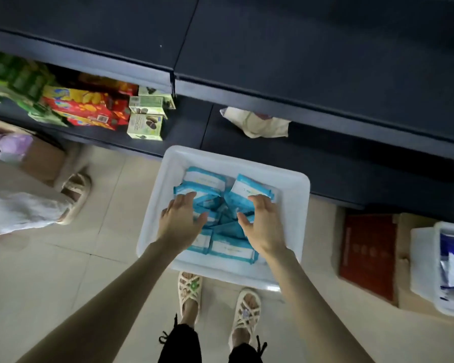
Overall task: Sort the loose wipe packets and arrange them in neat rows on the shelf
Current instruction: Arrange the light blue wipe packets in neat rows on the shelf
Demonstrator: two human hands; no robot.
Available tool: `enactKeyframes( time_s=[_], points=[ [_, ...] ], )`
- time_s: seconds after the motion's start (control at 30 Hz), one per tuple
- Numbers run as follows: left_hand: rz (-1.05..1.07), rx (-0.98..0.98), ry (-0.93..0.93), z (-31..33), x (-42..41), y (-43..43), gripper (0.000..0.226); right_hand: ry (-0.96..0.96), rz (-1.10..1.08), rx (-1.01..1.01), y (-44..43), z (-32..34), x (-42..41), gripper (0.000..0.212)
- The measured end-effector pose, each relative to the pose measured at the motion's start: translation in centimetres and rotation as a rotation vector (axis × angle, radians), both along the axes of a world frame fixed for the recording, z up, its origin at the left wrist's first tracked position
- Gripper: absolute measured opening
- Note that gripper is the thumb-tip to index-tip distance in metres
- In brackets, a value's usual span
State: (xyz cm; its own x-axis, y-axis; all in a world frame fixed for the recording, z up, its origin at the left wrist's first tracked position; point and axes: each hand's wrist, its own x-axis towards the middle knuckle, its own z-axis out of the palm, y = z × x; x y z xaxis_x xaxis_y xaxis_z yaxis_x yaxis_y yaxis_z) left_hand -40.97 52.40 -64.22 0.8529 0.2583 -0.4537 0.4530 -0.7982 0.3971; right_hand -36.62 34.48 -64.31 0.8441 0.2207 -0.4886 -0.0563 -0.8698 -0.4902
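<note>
The left hand (182,222) and the right hand (263,224) were open with fingers spread, holding nothing, just over the blue wipe packets (207,180). The packets lay in a messy pile in a white tub (295,197) on the floor (108,273), right by the front edge of the dark bottom shelf (333,169).
</note>
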Motion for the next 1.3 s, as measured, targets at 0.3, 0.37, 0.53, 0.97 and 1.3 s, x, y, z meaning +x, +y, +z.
enactKeyframes(
  time_s=[0.3,0.37,0.53,0.97,1.3],
  points=[
    [0.457,-0.319,0.104,-13.3,4.5,1.8,0.055,0.054,-0.576,0.112,3.2,-12.6,1.8,0.074],
    [0.645,-0.374,0.085,-15.0,5.5,1.6,0.069,0.020,-0.703,0.121,3.5,-14.6,2.3,0.086],
    [1.074,-0.486,0.041,-16.8,7.6,0.1,0.059,0.004,-0.981,0.202,2.8,-20.1,2.5,0.104],
    [1.155,-0.648,-0.040,-16.3,6.1,0.8,0.026,0.117,-1.012,0.056,4.4,-18.8,4.4,0.094],
    [1.256,-0.949,-0.123,-5.7,1.3,-1.1,0.026,0.227,-1.247,0.785,0.5,-6.1,0.1,0.027]
  ],
)
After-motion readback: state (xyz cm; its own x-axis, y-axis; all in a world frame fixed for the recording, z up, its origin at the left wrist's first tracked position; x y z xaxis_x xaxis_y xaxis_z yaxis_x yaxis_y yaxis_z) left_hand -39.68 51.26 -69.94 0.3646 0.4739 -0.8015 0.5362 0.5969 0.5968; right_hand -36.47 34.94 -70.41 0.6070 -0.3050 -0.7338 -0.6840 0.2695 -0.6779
